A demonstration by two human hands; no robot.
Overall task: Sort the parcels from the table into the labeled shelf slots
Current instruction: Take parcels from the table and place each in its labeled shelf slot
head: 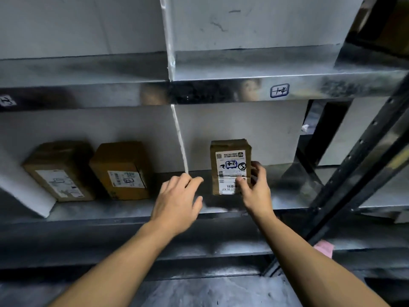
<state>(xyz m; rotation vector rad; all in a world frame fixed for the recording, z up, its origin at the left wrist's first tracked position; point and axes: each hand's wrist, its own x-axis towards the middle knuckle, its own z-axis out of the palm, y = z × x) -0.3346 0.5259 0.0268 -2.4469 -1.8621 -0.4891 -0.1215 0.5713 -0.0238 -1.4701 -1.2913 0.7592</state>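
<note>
Step in hand: placement of one parcel into a shelf slot. The right hand (254, 189) grips a small brown cardboard parcel with a white shipping label (230, 167), thumb on the label's lower edge, fingers wrapped round its right side. The parcel stands upright on the metal shelf board (287, 196), just right of the thin white slot divider (180, 142).

The left hand (177, 202) hovers empty, fingers loosely spread, just left of the parcel and not touching it.

Beyond the left hand, past the divider, two larger brown cardboard boxes (119, 171) lie in the neighbouring slot. A blue handwritten slot label (279, 90) sits on the shelf edge above the right hand; unreadable.

Judgement: parcel appears seated. Next move calls for releasing the grip without tipping it, then withdrawing both hands.
</note>
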